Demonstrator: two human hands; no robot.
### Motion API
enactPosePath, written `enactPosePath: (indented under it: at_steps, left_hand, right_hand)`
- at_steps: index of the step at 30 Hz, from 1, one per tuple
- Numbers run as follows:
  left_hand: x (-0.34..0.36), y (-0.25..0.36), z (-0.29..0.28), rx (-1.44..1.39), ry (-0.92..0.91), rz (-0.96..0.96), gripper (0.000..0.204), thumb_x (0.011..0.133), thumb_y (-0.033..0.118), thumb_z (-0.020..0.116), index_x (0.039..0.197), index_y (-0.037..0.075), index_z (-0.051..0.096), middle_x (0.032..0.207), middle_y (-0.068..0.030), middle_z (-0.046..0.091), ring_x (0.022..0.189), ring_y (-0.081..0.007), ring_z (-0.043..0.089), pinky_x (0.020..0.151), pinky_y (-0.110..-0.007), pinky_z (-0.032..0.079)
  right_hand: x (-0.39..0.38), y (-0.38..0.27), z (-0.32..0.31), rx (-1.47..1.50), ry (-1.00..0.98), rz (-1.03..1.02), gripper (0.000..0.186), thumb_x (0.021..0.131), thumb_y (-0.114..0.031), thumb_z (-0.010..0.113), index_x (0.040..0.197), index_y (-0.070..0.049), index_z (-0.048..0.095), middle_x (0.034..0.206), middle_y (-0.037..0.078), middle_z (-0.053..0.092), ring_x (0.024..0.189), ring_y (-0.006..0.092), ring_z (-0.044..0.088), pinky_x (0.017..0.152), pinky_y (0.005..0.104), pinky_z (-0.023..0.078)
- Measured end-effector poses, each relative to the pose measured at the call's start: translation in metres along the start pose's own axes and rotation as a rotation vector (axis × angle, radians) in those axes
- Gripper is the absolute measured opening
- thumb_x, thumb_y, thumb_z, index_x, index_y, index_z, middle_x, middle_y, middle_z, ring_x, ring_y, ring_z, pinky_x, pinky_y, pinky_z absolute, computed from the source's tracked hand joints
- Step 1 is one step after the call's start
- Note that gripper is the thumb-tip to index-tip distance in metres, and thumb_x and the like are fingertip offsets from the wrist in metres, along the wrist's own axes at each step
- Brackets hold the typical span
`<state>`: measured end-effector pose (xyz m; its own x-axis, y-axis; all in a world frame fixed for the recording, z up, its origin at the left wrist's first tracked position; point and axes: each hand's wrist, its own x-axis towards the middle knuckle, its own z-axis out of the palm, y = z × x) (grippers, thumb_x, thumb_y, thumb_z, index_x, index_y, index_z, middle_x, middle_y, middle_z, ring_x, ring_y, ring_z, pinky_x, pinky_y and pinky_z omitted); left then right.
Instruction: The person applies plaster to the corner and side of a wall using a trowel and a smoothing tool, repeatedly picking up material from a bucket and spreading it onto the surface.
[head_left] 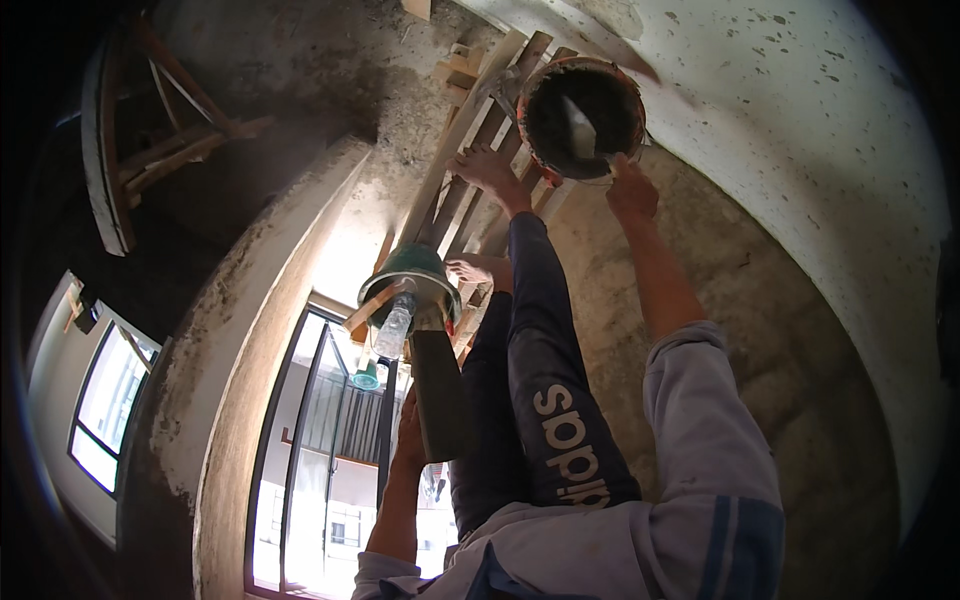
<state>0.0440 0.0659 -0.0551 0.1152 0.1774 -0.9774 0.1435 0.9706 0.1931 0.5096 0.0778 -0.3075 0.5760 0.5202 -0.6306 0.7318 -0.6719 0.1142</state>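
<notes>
My right hand [633, 192] is closed round the handle of a trowel [581, 132]. Its pale pointed blade dips into a round bucket [640, 105] of dark, wet-looking mortar [548, 115]. Low on the left, my left hand [409, 432] grips a long rectangular plastering float [440, 395], dark and flat on the face that shows. The float hides most of the left fingers. Just beyond it, a green bucket [412, 260] holds a clear plastic bottle [394, 328] and a wooden-handled tool [376, 303].
My bare feet [490, 172] stand on narrow wooden planks [475, 150] with gaps between them. A speckled white wall [800, 150] curves along the right. On the left are a rough wall edge [270, 290], a bright glazed opening [310, 450] and a wooden frame [165, 150].
</notes>
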Motion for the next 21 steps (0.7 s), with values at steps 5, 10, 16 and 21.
enactPosePath:
  at_steps: [5, 10, 16, 21]
  left_hand:
    - [0.0, 0.004, -0.001, 0.28, -0.038, 0.226, 0.047, 0.104, 0.036, 0.042, 0.14, 0.007, 0.042, 0.123, -0.0079, 0.06, 0.108, -0.017, 0.062, 0.09, -0.03, 0.054]
    - [0.01, 0.007, 0.005, 0.127, -0.074, 0.051, 0.044, 0.104, 0.035, 0.042, 0.137, 0.006, 0.045, 0.117, -0.0055, 0.062, 0.104, -0.0137, 0.062, 0.086, -0.028, 0.053]
    - [0.011, 0.014, 0.014, 0.076, -0.127, 0.022, 0.042, 0.102, 0.029, 0.05, 0.136, 0.005, 0.044, 0.122, -0.0059, 0.058, 0.109, -0.0138, 0.059, 0.091, -0.029, 0.051]
    - [0.017, 0.003, 0.002, -0.252, -0.137, -0.101, 0.048, 0.097, 0.02, 0.059, 0.139, 0.008, 0.039, 0.132, -0.009, 0.053, 0.12, -0.0205, 0.054, 0.101, -0.035, 0.047]
  right_hand:
    - [-0.002, -0.002, 0.004, 0.037, -0.055, -0.048, 0.033, 0.085, -0.013, 0.059, 0.116, -0.019, 0.049, 0.108, 0.01, 0.062, 0.099, 0.0323, 0.065, 0.079, 0.0478, 0.052]
    - [0.006, -0.015, 0.007, 0.102, -0.123, -0.047, 0.037, 0.084, -0.018, 0.059, 0.12, -0.018, 0.051, 0.113, 0.013, 0.063, 0.103, 0.0339, 0.063, 0.084, 0.0473, 0.052]
    - [-0.008, -0.022, 0.023, 0.32, -0.111, 0.02, 0.046, 0.079, -0.025, 0.063, 0.124, -0.018, 0.055, 0.107, 0.019, 0.066, 0.102, 0.0392, 0.063, 0.085, 0.0493, 0.05]
    - [-0.028, -0.037, 0.054, 0.463, -0.039, 0.039, 0.045, 0.078, -0.028, 0.065, 0.12, -0.015, 0.056, 0.097, 0.021, 0.067, 0.094, 0.0423, 0.064, 0.079, 0.052, 0.051]
